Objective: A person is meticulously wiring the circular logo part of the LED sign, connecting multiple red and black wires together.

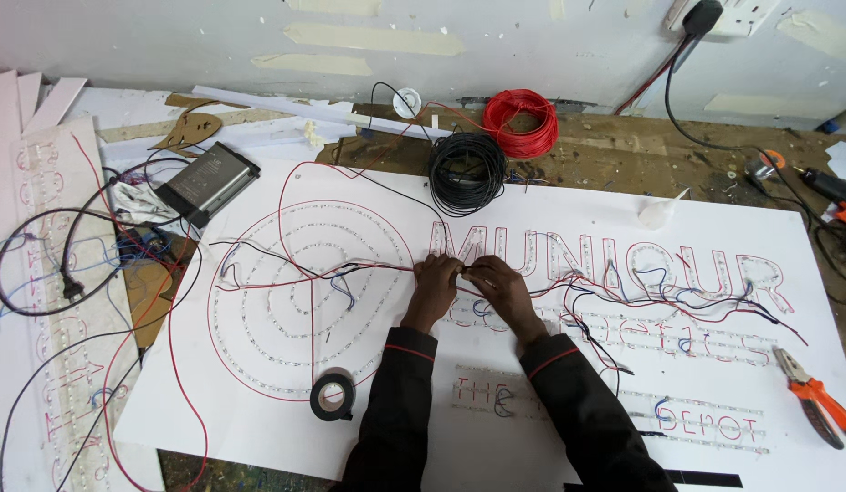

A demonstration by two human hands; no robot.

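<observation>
Thin red and black wires (464, 270) run left to right across the white sign board (550, 437), pinched at mid-board between left hand (435, 284) and right hand (502, 284), fingertips meeting.

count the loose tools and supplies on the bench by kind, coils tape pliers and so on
wire coils: 2, a red coil and a black coil
black tape roll: 1
orange-handled pliers: 1
grey power supply box: 1
glue bottle: 1
total: 6
</observation>
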